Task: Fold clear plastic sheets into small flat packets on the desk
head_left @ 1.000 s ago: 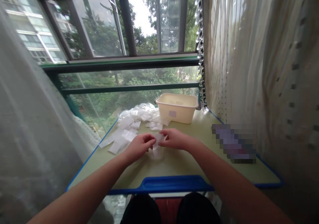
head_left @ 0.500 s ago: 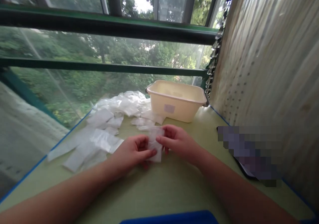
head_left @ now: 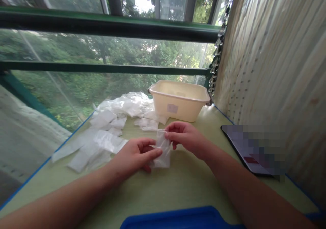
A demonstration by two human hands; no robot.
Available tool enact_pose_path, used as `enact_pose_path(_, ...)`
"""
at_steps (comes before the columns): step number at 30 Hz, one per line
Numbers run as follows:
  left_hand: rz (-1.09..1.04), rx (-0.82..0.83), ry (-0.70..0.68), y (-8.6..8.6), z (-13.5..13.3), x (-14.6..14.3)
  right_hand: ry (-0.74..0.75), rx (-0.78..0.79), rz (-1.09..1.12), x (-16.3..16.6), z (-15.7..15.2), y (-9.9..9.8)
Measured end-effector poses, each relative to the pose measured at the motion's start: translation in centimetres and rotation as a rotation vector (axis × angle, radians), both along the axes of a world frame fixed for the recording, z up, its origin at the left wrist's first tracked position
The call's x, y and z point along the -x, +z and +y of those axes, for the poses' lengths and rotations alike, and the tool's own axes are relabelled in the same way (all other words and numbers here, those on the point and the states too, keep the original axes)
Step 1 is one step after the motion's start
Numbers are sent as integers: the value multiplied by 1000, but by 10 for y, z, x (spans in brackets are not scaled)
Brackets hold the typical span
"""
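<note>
A small clear plastic bag point(head_left: 163, 152) is held over the green table point(head_left: 178, 185), just above its surface. My left hand point(head_left: 136, 156) pinches the bag's near top edge between thumb and fingers. My right hand point(head_left: 184, 135) pinches the far top edge, and the two edges are drawn apart so the mouth gapes. Whether anything is in the bag I cannot tell. A pile of similar clear bags point(head_left: 112, 127) lies to the left of my hands.
A cream plastic tub point(head_left: 179, 100) with a small label stands at the back of the table. A dark flat device point(head_left: 254, 151) lies on the right near a pale curtain point(head_left: 275, 62). A window with green rails point(head_left: 107, 68) runs behind the table. Blue trim point(head_left: 175, 218) edges the front.
The head camera has tilted down and moved closer over the second. My hands have pulled the bag's top edges apart, right hand moving away from the left, and the bag now hangs open.
</note>
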State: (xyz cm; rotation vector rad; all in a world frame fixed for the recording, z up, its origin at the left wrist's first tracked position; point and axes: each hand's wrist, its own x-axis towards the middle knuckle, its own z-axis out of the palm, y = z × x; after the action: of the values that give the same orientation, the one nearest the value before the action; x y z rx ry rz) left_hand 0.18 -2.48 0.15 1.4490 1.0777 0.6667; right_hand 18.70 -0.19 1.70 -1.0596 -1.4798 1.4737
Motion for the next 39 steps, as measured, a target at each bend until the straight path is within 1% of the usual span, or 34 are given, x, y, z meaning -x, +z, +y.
enact_pose_path(2, 17, -102, 70, 2, 2, 3, 37, -15, -27, 0, 0, -1)
enact_pose_path(4, 31, -181, 99, 3, 4, 4, 77, -27, -60, 0, -1, -3)
enact_pose_path(8, 64, -223, 77, 6, 3, 4, 94, -38, -117, 0, -2, -7)
enact_pose_path(11, 79, -234, 59, 8, -1, 3, 114, -62, -157, -1, -3, -6)
enact_pose_path(12, 82, -244, 58, 8, -1, 3, 109, -91, -172, -1, -4, -5)
enact_pose_path(14, 99, -276, 63, 9, -2, 4, 71, -197, -214, -2, -6, -1)
enact_pose_path(17, 131, -341, 75, 8, -3, 5, 17, -431, -307, -3, -9, 4)
enact_pose_path(19, 149, -379, 80, 7, -5, 5, 31, -551, -361, -3, -12, 7)
enact_pose_path(21, 162, -416, 89, 5, -6, 5, 54, -607, -399, -2, -14, 8)
enact_pose_path(25, 167, -469, 105, 2, -9, 4, 65, -627, -450, -2, -15, 8)
enact_pose_path(30, 149, -483, 116, 0, -10, 5, 67, -603, -438, -1, -14, 9)
enact_pose_path(34, 117, -435, 99, 3, -10, 5, 49, -538, -397, -2, -14, 10)
enact_pose_path(39, 62, -377, 64, 6, -11, 4, 50, -404, -326, -1, -15, 9)
